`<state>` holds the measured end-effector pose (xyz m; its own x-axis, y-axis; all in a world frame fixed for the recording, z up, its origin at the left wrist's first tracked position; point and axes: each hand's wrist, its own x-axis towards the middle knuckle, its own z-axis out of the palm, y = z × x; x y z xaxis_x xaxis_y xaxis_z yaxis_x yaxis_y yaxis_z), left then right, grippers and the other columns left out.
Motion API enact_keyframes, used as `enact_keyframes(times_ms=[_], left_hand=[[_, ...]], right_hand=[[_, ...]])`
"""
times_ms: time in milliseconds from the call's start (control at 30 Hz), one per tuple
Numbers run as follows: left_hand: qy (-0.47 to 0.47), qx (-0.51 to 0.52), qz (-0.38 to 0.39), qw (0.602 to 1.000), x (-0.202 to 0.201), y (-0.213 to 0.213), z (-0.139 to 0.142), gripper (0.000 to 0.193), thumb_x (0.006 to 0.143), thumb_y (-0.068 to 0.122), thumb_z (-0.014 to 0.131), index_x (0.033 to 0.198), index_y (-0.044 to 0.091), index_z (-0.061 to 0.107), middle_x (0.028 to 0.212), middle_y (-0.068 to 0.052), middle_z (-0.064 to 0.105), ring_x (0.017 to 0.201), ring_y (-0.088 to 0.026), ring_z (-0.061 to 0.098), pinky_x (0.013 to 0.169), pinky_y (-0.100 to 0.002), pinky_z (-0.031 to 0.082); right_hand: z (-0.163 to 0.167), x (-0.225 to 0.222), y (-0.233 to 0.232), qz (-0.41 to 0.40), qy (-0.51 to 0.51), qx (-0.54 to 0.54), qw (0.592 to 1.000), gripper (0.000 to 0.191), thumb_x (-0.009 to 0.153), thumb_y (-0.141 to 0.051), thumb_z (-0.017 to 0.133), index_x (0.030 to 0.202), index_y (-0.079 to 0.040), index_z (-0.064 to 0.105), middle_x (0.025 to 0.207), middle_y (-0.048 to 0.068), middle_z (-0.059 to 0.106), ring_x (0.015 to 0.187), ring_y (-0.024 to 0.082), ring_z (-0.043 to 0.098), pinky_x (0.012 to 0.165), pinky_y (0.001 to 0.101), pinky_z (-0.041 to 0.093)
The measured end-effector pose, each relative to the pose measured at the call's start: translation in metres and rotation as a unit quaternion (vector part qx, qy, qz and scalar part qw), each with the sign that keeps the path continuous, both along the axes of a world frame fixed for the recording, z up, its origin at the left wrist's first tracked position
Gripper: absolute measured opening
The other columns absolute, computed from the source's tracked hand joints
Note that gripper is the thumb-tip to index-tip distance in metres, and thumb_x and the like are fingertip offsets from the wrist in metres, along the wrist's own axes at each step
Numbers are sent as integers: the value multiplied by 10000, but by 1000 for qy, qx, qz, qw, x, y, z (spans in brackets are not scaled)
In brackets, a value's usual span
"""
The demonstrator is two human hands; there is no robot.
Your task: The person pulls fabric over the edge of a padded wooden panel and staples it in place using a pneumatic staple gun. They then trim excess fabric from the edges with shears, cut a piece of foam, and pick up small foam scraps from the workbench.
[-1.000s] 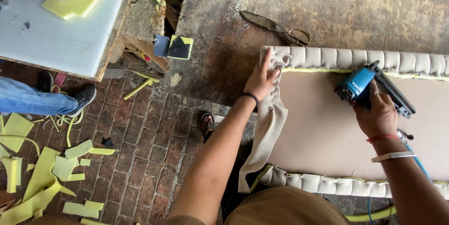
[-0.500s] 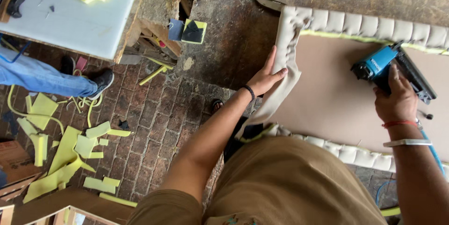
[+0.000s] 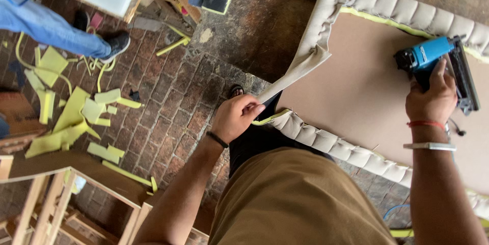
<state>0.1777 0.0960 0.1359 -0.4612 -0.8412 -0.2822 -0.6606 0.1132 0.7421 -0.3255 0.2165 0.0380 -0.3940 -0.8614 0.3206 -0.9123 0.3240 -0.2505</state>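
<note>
The loose beige fabric flap [image 3: 300,69] hangs off the corner of the padded panel [image 3: 367,87] on the counter [image 3: 254,26]; my left hand [image 3: 235,117] pinches its end, fingers closed on it. My right hand [image 3: 432,100] grips the blue staple gun [image 3: 433,59] standing on the panel's board.

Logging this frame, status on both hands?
Left hand pinching fabric flap, pulled taut. Right hand gripping blue staple gun on board. Nothing in the way.
</note>
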Motion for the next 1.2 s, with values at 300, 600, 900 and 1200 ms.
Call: enact_keyframes(times_ms=[300, 600, 900, 1200], left_hand=[[116, 241, 45, 962, 28, 75, -114, 449, 1031, 320, 778, 1359, 43, 649, 1444, -172, 549, 1365, -294, 539, 1130, -412, 449], [226, -155, -68, 959, -85, 126, -205, 530, 1014, 158, 797, 1489, 131, 565, 1408, -65, 637, 1354, -169, 595, 1108, -298, 520], [656, 205, 390, 613, -167, 140, -166, 790, 905, 145, 713, 1575, 106, 296, 1345, -45, 582, 1201, -149, 605, 1003, -319, 530], [604, 73, 405, 683, -161, 133, -143, 901, 971, 66, 667, 1714, 99, 160, 1458, -78, 544, 1258, -151, 564, 1060, -300, 490]], right_hand=[[98, 132, -29, 139, -221, -35, 965, 469, 867, -6, 754, 1313, -18, 608, 1205, 186, 618, 1027, 243, 604, 899, 358, 568], [127, 328, -102, 305, 22, 563, 768, 561, 870, -671, 671, 1167, -198, 728, 1031, 102, 753, 925, 275, 719, 831, 408, 580], [79, 298, -123, 359, -114, 481, 791, 508, 920, -524, 702, 882, -23, 782, 739, 199, 743, 695, 326, 731, 671, 429, 548], [30, 243, -114, 516, -484, 230, 668, 204, 954, -165, 741, 890, 29, 739, 761, 82, 739, 662, 90, 668, 539, 290, 508]])
